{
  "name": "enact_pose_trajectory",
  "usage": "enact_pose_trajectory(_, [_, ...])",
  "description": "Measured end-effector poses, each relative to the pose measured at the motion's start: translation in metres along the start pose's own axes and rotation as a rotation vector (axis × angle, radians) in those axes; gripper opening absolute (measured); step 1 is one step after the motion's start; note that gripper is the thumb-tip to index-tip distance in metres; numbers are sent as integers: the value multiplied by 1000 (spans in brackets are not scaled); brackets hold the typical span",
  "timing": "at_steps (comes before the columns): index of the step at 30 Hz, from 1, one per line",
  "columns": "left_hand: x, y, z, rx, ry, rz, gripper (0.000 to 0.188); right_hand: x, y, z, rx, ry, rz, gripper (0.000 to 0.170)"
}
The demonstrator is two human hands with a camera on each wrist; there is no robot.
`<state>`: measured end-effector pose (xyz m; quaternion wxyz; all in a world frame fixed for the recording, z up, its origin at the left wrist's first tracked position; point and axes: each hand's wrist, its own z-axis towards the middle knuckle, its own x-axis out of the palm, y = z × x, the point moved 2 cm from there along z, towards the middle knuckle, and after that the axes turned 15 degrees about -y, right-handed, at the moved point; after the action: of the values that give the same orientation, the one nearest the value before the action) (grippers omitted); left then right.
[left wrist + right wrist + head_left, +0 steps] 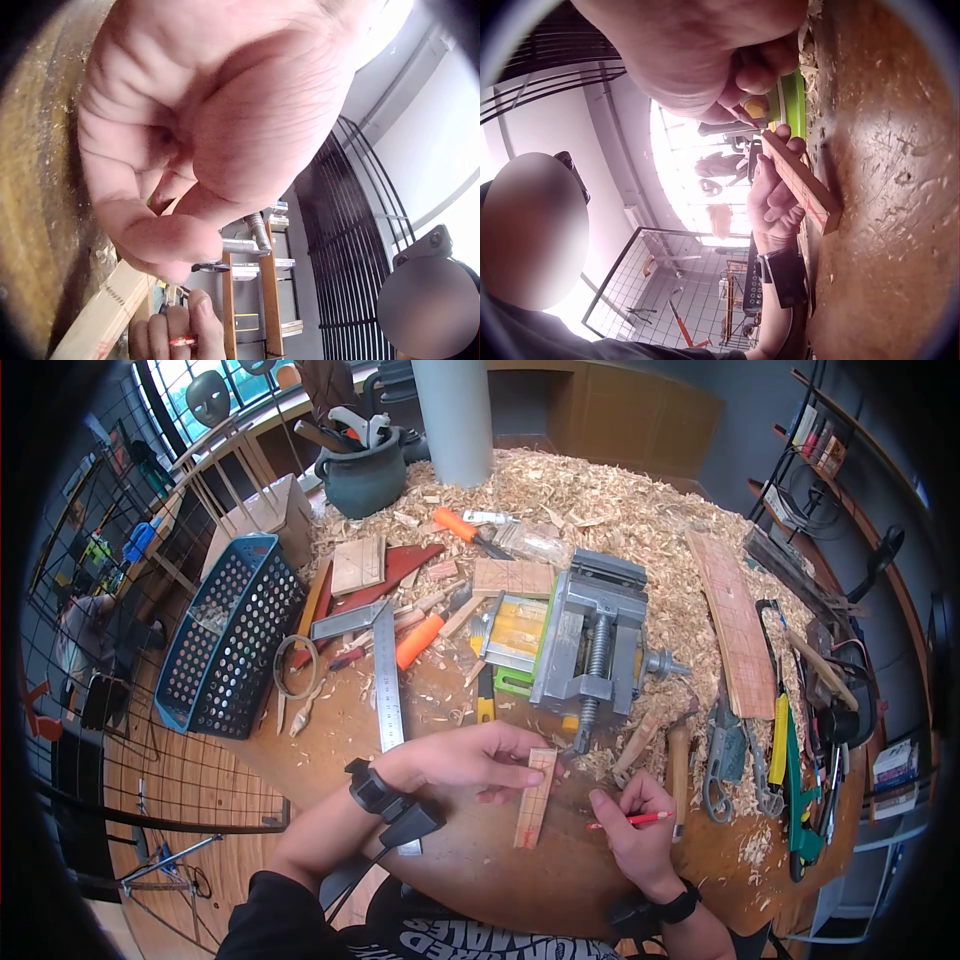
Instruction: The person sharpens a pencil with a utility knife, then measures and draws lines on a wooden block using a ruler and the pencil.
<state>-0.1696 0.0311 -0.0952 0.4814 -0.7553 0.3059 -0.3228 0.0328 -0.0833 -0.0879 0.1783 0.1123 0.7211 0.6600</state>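
Observation:
My left hand [470,757] pinches a small wooden strip [536,800] near its far end, over the front of the workbench. Ruled lines cross the strip, with red marks at its near end; the right wrist view shows the same wooden strip [804,186] tilted, its lower end close to the bench top. Just to the right, my right hand [642,835] holds a red pencil [652,818] between curled fingers, apart from the strip. A steel ruler [388,690] of a try square lies beside my left wrist.
Beyond the hands stands a metal vise [597,635] among wood shavings [640,510]. A blue perforated basket [225,640] sits at the left. Orange-handled tools [420,641] lie in the middle. On the right are a long marked board [735,625], a mallet handle [678,770] and a green-handled saw [800,810].

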Motion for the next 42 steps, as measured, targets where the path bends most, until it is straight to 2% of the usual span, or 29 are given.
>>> enact_pose_trajectory(12, [0,1,1,-37,-16,89,34,2,-3,-1,-10,24,46,30])
enact_pose_trajectory(15, [3,0,1,-2,-32,99,34,-1,-3,0,-80,57,-29,30])
enact_pose_trajectory(17, [5,-4,-1,-36,-42,140,35,-1,-11,2,-198,103,-75,30])
enact_pose_trajectory(18, [5,-2,-1,-39,-41,136,35,0,-8,0,-193,104,-77,30])
enact_pose_trajectory(20, [4,0,0,-8,-56,195,35,3,1,-3,87,100,110,24])
enact_pose_trajectory(24, [7,2,1,-23,-60,218,35,-1,6,-4,105,108,238,17])
enact_pose_trajectory(26, [8,4,3,11,-69,251,35,-3,6,-6,-49,162,193,11])
enact_pose_trajectory(27, [10,3,3,6,-65,247,35,-2,3,-4,-43,158,191,11])
enact_pose_trajectory(29, [15,2,1,64,-143,302,36,1,1,-1,-364,125,4,10])
enact_pose_trajectory(30, [14,3,2,198,-161,344,37,-1,3,0,-396,128,-126,14])
enact_pose_trajectory(34, [14,-11,-7,77,-263,305,34,7,4,2,-253,148,-37,19])
enact_pose_trajectory(36, [13,-17,-9,29,-381,271,28,8,4,2,-389,203,-111,23])
enact_pose_trajectory(37, [11,-12,-6,14,-383,252,28,9,3,4,-371,216,-119,23])
enact_pose_trajectory(40, [3,-2,0,330,-430,273,19,14,5,5,-537,272,-224,29])
enact_pose_trajectory(42, [1,-8,-5,275,-421,311,19,17,4,6,-560,296,-264,30])
